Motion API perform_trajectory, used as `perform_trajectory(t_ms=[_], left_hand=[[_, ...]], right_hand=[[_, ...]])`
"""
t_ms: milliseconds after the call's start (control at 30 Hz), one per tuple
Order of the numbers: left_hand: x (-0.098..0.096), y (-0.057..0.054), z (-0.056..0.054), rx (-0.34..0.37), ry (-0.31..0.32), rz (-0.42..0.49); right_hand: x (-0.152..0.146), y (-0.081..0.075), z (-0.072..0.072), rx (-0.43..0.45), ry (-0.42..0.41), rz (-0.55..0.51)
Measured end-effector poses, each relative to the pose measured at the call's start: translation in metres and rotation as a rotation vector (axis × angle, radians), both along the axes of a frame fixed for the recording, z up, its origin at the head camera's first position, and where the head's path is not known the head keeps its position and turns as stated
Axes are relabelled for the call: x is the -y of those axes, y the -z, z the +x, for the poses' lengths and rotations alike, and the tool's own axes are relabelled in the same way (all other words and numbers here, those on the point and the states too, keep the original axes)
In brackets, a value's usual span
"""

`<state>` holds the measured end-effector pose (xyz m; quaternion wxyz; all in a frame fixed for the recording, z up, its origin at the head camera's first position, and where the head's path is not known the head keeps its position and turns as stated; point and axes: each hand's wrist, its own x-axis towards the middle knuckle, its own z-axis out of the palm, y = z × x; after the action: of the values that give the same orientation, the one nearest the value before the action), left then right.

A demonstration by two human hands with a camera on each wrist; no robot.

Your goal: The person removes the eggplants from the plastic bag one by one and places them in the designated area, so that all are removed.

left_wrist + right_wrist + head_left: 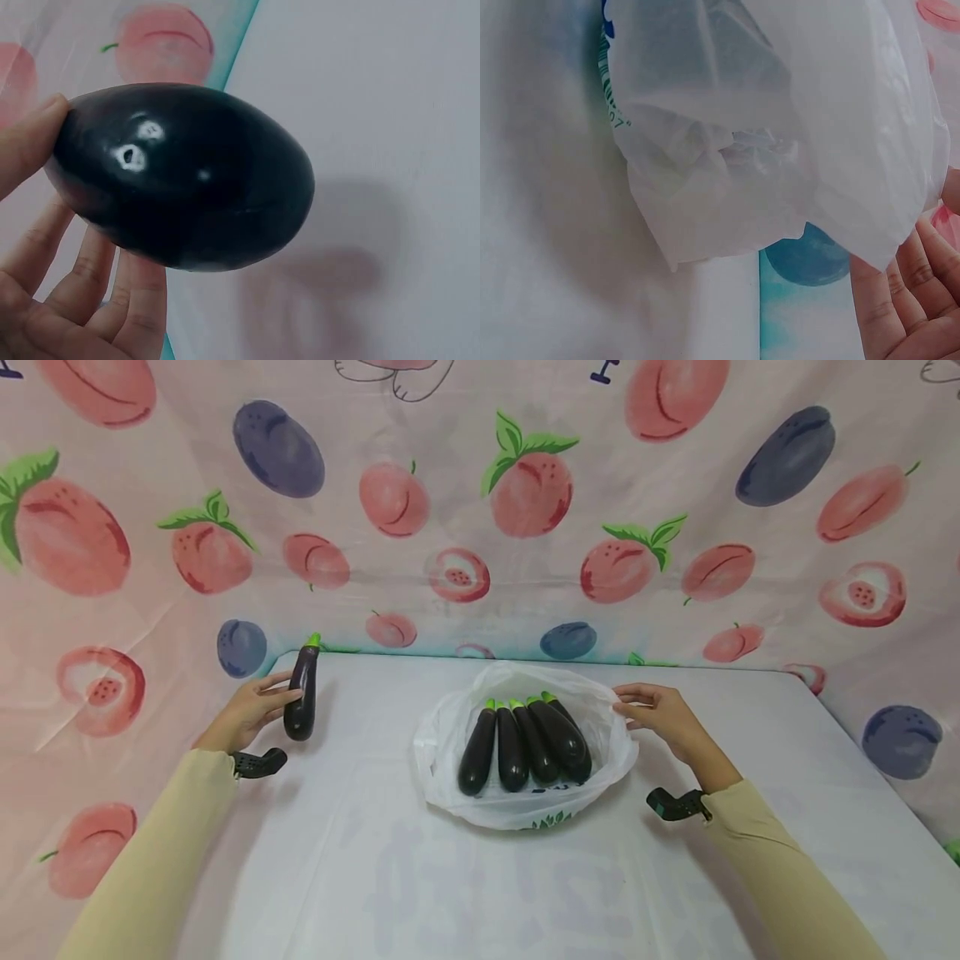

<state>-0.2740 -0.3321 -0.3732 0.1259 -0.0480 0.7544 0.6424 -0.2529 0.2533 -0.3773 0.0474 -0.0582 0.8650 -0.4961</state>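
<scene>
At the table's left side, my left hand (258, 708) grips a dark eggplant (302, 693) with a green stem end. The eggplant is held upright in the head view; its glossy rounded end (187, 180) fills much of the left wrist view, thumb on one side and fingers below. A white plastic bag (442, 777) lies opened out near the middle, with several eggplants (512, 750) side by side in it, stem ends away from me. My right hand (663, 714) pinches the bag's right rim; the bag's side (855, 135) hangs from those fingers in the right wrist view.
A white cloth covers the table (360, 877). Behind it and along the left side hangs a fruit-patterned curtain (450, 443). Dark wrist devices sit on the left wrist (258, 764) and the right wrist (675, 804).
</scene>
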Motion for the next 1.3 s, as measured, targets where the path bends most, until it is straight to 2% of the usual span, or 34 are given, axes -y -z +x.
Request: perform_trajectory(t_ms=[367,733,1000,1300], left_hand=[[0.016,0.012,-0.007,0.044,0.017,-0.156],[0.024,0.014,-0.016,0.089,0.103,-0.276],[0.024,0.02,-0.025,0.121,0.16,-0.218],[0.026,0.021,-0.026,0.132,0.164,-0.281]], right_hand=[[0.0,0.0,0.001,0.011,-0.001,0.0],[0.0,-0.001,0.001,0.01,-0.001,0.013],[-0.001,-0.001,0.002,0.012,0.003,0.0],[0.001,-0.001,0.0,0.014,-0.002,-0.007]])
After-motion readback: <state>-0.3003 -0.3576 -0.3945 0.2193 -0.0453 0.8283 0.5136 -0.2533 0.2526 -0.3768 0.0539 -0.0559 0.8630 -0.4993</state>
